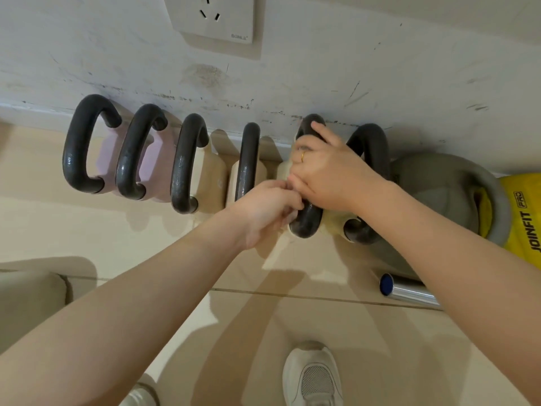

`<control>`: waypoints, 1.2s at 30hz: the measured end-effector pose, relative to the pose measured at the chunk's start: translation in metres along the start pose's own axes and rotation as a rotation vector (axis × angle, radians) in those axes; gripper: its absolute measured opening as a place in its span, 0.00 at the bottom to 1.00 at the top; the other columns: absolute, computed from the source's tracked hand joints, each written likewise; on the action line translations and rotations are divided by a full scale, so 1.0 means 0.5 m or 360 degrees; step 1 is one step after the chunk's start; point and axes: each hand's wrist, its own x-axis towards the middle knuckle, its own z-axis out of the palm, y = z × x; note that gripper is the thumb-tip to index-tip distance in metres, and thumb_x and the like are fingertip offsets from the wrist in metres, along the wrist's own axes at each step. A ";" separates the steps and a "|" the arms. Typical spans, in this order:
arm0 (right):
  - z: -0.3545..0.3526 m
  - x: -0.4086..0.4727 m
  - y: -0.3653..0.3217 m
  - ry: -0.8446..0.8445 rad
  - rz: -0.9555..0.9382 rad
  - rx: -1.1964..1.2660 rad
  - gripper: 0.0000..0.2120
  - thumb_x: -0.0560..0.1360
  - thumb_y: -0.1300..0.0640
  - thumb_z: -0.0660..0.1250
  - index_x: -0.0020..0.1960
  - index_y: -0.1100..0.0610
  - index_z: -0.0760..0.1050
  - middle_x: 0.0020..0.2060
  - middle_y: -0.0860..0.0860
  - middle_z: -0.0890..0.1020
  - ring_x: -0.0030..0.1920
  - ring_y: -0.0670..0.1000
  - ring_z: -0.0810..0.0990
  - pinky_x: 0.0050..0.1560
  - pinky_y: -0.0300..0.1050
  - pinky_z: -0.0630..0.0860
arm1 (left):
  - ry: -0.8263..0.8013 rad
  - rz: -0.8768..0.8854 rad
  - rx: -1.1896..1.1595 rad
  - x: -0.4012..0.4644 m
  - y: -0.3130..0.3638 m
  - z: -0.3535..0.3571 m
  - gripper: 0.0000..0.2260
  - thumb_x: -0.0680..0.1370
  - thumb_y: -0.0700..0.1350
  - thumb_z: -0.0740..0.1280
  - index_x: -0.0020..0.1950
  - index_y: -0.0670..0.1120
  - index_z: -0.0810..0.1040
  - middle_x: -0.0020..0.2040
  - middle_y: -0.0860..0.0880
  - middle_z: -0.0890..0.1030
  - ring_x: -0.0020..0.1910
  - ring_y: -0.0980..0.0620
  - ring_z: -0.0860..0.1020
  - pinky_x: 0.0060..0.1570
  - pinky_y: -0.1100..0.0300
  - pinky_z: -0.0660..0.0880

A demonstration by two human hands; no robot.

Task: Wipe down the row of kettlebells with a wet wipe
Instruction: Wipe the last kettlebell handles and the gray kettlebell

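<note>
Right hand: the right hand (325, 174) curled over the black curved handle of the fifth cream kettlebell (307, 218), gripping it.
Left hand: the left hand (263, 212) pinched a pale wet wipe (289, 216) against that handle's near end; the wipe was mostly hidden.
Kettlebells: a row along the scuffed white wall (322, 68), two pink-bodied ones (108, 159) at the left.
Floor: a yellow kettlebell (524, 218) and a chrome tube (407, 290) lay to the right.

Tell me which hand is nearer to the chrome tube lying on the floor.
Right. The right hand grips a kettlebell handle up and left of the chrome tube; the left hand is farther left, at the same handle.
</note>
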 end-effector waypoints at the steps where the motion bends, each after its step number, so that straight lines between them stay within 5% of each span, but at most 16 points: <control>1: 0.004 -0.011 -0.003 0.0033 -0.0066 -0.0048 0.25 0.76 0.52 0.48 0.37 0.60 0.81 0.39 0.54 0.84 0.55 0.58 0.78 0.71 0.60 0.57 | 0.0033 -0.0037 -0.0004 -0.007 -0.004 -0.002 0.11 0.66 0.33 0.60 0.46 0.44 0.69 0.39 0.44 0.66 0.40 0.48 0.66 0.40 0.63 0.66; 6: -0.002 -0.018 -0.023 0.0204 0.0046 -0.0217 0.20 0.74 0.55 0.54 0.36 0.61 0.81 0.33 0.53 0.82 0.50 0.57 0.80 0.70 0.62 0.58 | 0.0231 -0.0094 -0.0298 -0.021 0.003 -0.019 0.08 0.75 0.36 0.56 0.39 0.48 0.66 0.45 0.46 0.66 0.45 0.51 0.66 0.44 0.64 0.67; 8: 0.006 -0.028 -0.059 0.0039 0.0022 -0.0398 0.20 0.74 0.53 0.54 0.37 0.59 0.82 0.33 0.54 0.82 0.48 0.58 0.79 0.70 0.59 0.61 | 0.0226 -0.0097 -0.0368 -0.020 0.007 -0.025 0.06 0.77 0.39 0.56 0.41 0.47 0.68 0.45 0.49 0.68 0.44 0.55 0.69 0.47 0.64 0.68; 11: 0.025 -0.063 -0.095 -0.0165 -0.0221 -0.0555 0.17 0.73 0.50 0.58 0.36 0.55 0.82 0.34 0.53 0.83 0.46 0.56 0.80 0.69 0.54 0.65 | 0.0225 -0.0078 -0.0224 -0.022 0.005 -0.030 0.10 0.79 0.44 0.57 0.58 0.44 0.72 0.56 0.49 0.73 0.59 0.54 0.72 0.63 0.61 0.65; 16: 0.013 -0.050 -0.078 0.0001 -0.0151 -0.0775 0.20 0.76 0.51 0.54 0.39 0.57 0.83 0.36 0.52 0.84 0.52 0.58 0.78 0.72 0.58 0.48 | 0.0130 -0.0043 -0.0111 -0.032 0.014 -0.023 0.26 0.80 0.54 0.53 0.74 0.41 0.61 0.73 0.45 0.66 0.74 0.51 0.60 0.71 0.58 0.56; 22: 0.047 -0.106 -0.166 -0.0551 -0.0177 -0.1285 0.23 0.78 0.53 0.49 0.68 0.63 0.68 0.65 0.59 0.73 0.70 0.62 0.65 0.72 0.61 0.45 | 0.0119 -0.0088 -0.0183 -0.038 0.027 -0.029 0.32 0.80 0.58 0.51 0.76 0.38 0.55 0.76 0.41 0.60 0.76 0.48 0.57 0.75 0.54 0.52; 27: 0.051 -0.078 -0.159 -0.0446 -0.0060 -0.1305 0.20 0.76 0.54 0.55 0.63 0.62 0.74 0.63 0.59 0.76 0.69 0.62 0.67 0.71 0.66 0.42 | 0.0116 -0.0079 -0.0141 -0.030 0.018 -0.029 0.32 0.80 0.59 0.51 0.76 0.40 0.54 0.77 0.42 0.59 0.76 0.49 0.57 0.74 0.55 0.52; 31: 0.050 -0.089 -0.199 -0.0790 -0.0190 -0.1509 0.22 0.76 0.57 0.53 0.67 0.66 0.67 0.66 0.65 0.69 0.70 0.69 0.60 0.61 0.73 0.34 | 0.0106 -0.0085 -0.0076 -0.030 0.022 -0.027 0.33 0.79 0.61 0.50 0.76 0.40 0.53 0.77 0.43 0.58 0.76 0.49 0.56 0.74 0.55 0.51; 36: 0.047 -0.073 -0.177 -0.0423 -0.0006 -0.1481 0.22 0.78 0.52 0.52 0.68 0.61 0.69 0.68 0.61 0.70 0.72 0.66 0.57 0.63 0.70 0.31 | 0.0077 -0.0103 -0.0156 -0.029 0.019 -0.035 0.34 0.79 0.62 0.49 0.76 0.40 0.52 0.77 0.43 0.56 0.77 0.49 0.54 0.75 0.54 0.49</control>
